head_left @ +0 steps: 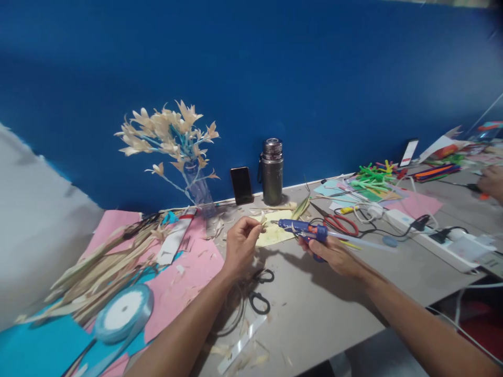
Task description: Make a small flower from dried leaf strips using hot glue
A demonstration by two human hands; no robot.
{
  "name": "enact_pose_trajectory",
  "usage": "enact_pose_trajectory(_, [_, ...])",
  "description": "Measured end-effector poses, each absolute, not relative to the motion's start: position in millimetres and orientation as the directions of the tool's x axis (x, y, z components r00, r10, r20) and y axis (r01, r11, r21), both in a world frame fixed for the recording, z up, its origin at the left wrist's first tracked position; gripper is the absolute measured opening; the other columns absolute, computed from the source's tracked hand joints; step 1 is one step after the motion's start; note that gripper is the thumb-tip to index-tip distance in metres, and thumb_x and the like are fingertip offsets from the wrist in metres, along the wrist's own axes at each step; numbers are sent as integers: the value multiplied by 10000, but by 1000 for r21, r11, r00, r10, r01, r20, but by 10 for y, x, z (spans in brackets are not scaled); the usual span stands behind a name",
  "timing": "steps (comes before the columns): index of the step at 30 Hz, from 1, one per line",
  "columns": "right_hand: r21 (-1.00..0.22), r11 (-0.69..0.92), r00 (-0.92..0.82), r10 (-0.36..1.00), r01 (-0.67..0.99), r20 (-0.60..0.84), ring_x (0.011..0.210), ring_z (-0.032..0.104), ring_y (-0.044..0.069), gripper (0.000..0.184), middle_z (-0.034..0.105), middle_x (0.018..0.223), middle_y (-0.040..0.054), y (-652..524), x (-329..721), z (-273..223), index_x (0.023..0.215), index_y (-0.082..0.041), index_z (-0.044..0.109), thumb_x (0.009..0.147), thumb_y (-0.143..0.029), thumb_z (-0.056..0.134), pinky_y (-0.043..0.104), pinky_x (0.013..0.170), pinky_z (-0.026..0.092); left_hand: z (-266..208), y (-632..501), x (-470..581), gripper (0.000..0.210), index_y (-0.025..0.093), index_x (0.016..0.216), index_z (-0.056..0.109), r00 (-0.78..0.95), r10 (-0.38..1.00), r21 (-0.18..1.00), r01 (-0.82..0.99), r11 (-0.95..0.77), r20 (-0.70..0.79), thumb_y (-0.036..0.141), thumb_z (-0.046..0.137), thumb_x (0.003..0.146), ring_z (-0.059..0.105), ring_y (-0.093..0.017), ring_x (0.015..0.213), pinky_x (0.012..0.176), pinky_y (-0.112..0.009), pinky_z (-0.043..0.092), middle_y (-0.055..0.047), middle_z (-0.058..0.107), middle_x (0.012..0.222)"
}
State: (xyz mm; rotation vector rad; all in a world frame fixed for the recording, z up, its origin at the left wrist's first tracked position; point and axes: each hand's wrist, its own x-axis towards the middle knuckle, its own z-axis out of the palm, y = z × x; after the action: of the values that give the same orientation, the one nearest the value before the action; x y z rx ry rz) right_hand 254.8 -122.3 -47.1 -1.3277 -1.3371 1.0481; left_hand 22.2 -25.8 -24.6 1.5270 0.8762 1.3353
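My left hand (240, 245) pinches a small pale husk petal (263, 218) between thumb and fingertips. In my right hand (336, 255) is a blue hot glue gun (302, 229), its nozzle pointing left, a short way from the petal. A clear glue stick (365, 241) sticks out of the gun's back end. Yellow paper (275, 236) lies under and behind the petal and nozzle. Below my left hand, black-handled scissors (260, 303) rest on the table, blades hidden. Red-handled scissors (348, 226) lie behind the gun.
Left stands a vase (202, 196) of husk flowers (168, 131); nearer are dried husks (113, 262) and a blue ribbon roll (123, 314). A phone (241, 186) and flask (272, 175) stand by the wall. Right are a power strip (432, 243), cords and another person's hand (491, 183).
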Motion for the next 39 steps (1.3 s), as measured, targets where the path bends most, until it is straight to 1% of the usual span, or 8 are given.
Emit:
enact_pose_trajectory(7, [-981,64,51,996,183,75,855,643,259,384,723,1028,103,-1198,2555,-526,995,-218,747,852,-565,668,402,751,508,-234,-267,221,80,183,740,668,149,921,932,-18,-362,360,237,701,789,600,-153,666,643,-256,440,-27,691,691])
enact_pose_trajectory(11, [-943,124,48,988,310,146,871,639,272,328,718,995,86,-1248,2527,-479,1034,-238,741,876,-511,650,402,759,509,-190,-294,232,85,181,736,652,157,929,942,-49,-331,335,232,704,781,586,-135,621,626,-249,443,-25,698,681])
enact_pose_trajectory(14, [-870,229,-16,969,437,247,816,622,253,252,696,953,72,-1278,2477,-396,1037,-248,710,896,-443,635,388,737,504,-178,-297,229,113,176,736,631,172,940,955,-92,-283,295,243,713,777,575,-123,588,617,-246,449,-29,708,683])
enact_pose_trajectory(16, [-797,309,-81,946,519,313,715,575,220,205,654,867,56,-1279,2451,-347,949,-243,672,915,-430,595,366,657,477,-195,-284,219,133,171,749,627,176,946,961,-112,-254,271,262,719,782,593,-125,599,631,-248,462,-34,714,695])
enact_pose_trajectory(20, [-671,413,-156,899,616,410,649,505,183,236,575,789,36,-1265,2451,-311,850,-220,563,938,-435,523,328,579,418,-243,-251,195,179,166,776,628,181,955,967,-148,-209,235,302,744,774,676,-162,692,690,-266,492,-31,709,720])
enact_pose_trajectory(29, [-571,498,-200,840,652,504,627,468,185,268,518,730,33,-1298,2358,-159,822,-221,499,959,-448,459,320,562,394,-226,-277,213,157,161,772,634,184,947,963,-118,-243,262,282,733,779,672,-158,694,703,-279,497,-51,734,754])
enact_pose_trajectory(35, [-584,483,-178,847,652,501,672,526,192,234,561,791,49,-1332,2414,-140,845,-208,501,966,-401,446,328,616,437,-224,-273,213,141,163,756,634,154,948,960,-92,-266,278,266,729,772,687,-172,711,700,-272,494,-22,689,695])
enact_pose_trajectory(39, [-564,489,-204,846,665,492,676,521,198,278,564,791,48,-1318,2399,-143,865,-213,514,974,-457,439,330,620,435,-208,-282,207,127,164,764,644,165,942,956,-69,-284,292,261,724,780,677,-166,709,707,-274,495,-22,687,705])
